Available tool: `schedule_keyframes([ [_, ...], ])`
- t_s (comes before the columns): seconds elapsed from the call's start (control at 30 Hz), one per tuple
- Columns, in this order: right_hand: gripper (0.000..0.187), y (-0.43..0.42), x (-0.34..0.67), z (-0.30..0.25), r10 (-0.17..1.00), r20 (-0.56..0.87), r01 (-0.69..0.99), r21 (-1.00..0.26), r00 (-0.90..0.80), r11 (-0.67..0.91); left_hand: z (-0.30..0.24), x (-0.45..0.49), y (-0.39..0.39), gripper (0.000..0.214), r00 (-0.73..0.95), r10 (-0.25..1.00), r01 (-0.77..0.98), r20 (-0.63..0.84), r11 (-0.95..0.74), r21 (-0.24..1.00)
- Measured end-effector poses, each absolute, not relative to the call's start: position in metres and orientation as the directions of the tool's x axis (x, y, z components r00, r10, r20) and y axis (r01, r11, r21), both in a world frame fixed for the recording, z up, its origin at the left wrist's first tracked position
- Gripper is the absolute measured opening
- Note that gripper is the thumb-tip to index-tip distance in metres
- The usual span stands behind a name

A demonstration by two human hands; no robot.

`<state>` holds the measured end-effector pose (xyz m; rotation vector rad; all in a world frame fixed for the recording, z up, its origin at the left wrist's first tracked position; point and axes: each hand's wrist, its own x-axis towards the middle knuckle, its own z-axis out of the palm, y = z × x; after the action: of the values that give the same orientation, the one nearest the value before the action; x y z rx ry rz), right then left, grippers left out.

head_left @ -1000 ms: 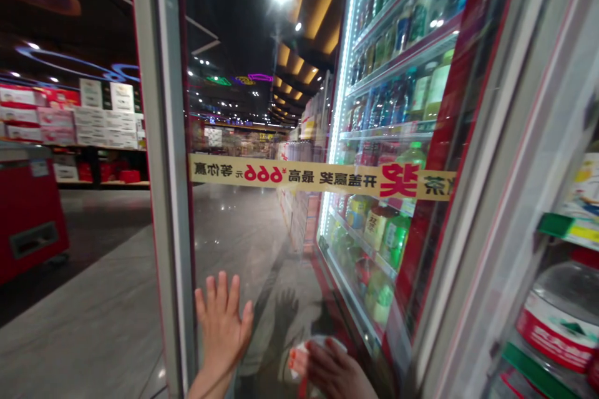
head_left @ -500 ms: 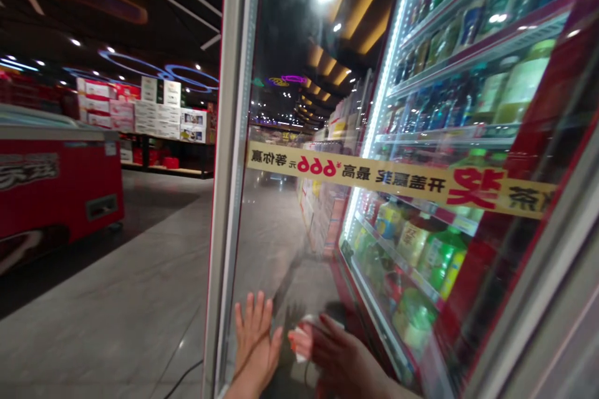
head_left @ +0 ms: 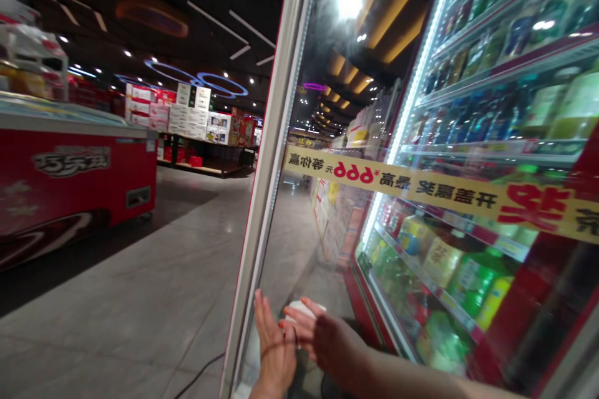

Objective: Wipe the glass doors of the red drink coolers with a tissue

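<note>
A tall glass cooler door [head_left: 299,249] stands swung open, with a pale metal frame [head_left: 266,156] along its left edge. My left hand [head_left: 275,352] lies against the lower glass beside that frame, fingers stretched out and holding nothing. Just to its right, my right hand [head_left: 327,333] presses a white cloth or tissue [head_left: 299,310] to the glass; the fingers cover most of it. The two hands nearly touch, and I cannot tell whether they do. A yellow strip [head_left: 416,185] with mirrored red and black lettering crosses the door above them.
Bottles fill the lit cooler shelves [head_left: 449,262] at right. A red chest freezer [head_left: 84,181] stands at left. Stacked boxes [head_left: 189,115] sit on a low display behind it. A dark cable [head_left: 199,377] runs over the grey tiled floor [head_left: 178,274].
The view has turned left, shifting the door rightward in the picture. My right hand and the white cloth have moved up and left on the glass. My left hand is nearer the frame.
</note>
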<state>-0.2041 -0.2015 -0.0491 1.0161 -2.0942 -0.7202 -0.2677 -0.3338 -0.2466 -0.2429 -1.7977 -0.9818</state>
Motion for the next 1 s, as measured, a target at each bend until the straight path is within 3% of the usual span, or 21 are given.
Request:
schedule_keyframes([
  [0.1,0.056,-0.215,-0.212,0.019,-0.811,0.43,-0.379,0.728,-0.396,0.571,-0.237,-0.262,-0.334,0.081,-0.478,-0.297,0.6,0.826,0.576,0.555],
  [0.2,0.066,-0.244,-0.225,0.092,-0.616,0.679,-0.193,0.594,-0.401,0.781,-0.217,-0.257,-0.338,0.079,-0.438,-0.293,0.621,0.85,0.585,0.522],
  [0.27,0.071,-0.256,-0.228,0.086,-0.562,0.731,-0.134,0.558,-0.387,0.819,-0.204,-0.255,-0.343,0.078,-0.413,-0.292,0.639,0.863,0.582,0.503],
  [0.33,0.078,-0.255,-0.227,0.038,-0.673,0.627,-0.187,0.662,-0.393,0.726,-0.195,-0.255,-0.35,0.075,-0.405,-0.308,0.654,0.861,0.561,0.508],
  [0.4,0.077,-0.241,-0.223,-0.015,-0.84,0.426,-0.337,0.779,-0.335,0.529,-0.189,-0.254,-0.358,0.072,-0.389,-0.313,0.669,0.866,0.55,0.499],
  [0.47,0.078,-0.225,-0.219,-0.031,-0.89,0.354,-0.404,0.797,-0.288,0.448,-0.181,-0.253,-0.366,0.07,-0.331,-0.277,0.7,0.902,0.57,0.431],
  [0.53,0.08,-0.217,-0.214,-0.002,-0.826,0.469,-0.327,0.763,-0.314,0.558,-0.166,-0.253,-0.372,0.067,-0.242,-0.213,0.732,0.947,0.6,0.322],
  [0.6,0.083,-0.218,-0.21,0.05,-0.667,0.665,-0.173,0.652,-0.337,0.738,-0.141,-0.256,-0.374,0.068,-0.138,-0.14,0.745,0.98,0.637,0.196],
  [0.67,0.084,-0.222,-0.207,0.086,-0.548,0.772,-0.092,0.551,-0.321,0.83,-0.109,-0.259,-0.373,0.074,-0.065,-0.086,0.729,0.994,0.676,0.106],
  [0.73,0.08,-0.221,-0.2,0.088,-0.591,0.749,-0.097,0.592,-0.3,0.8,-0.08,-0.262,-0.371,0.078,-0.041,-0.067,0.691,0.997,0.719,0.077],
  [0.87,0.066,-0.189,-0.182,0.054,-0.797,0.537,-0.16,0.792,-0.278,0.589,-0.053,-0.265,-0.367,0.078,-0.077,-0.043,0.619,0.996,0.781,0.082],
  [0.93,0.065,-0.171,-0.175,0.064,-0.767,0.578,-0.091,0.779,-0.278,0.62,-0.052,-0.264,-0.366,0.079,-0.086,-0.021,0.612,0.996,0.788,0.069],
  [1.0,0.073,-0.164,-0.172,0.088,-0.629,0.734,0.031,0.656,-0.256,0.754,-0.053,-0.263,-0.366,0.079,-0.084,-0.018,0.614,0.996,0.787,0.066],
])
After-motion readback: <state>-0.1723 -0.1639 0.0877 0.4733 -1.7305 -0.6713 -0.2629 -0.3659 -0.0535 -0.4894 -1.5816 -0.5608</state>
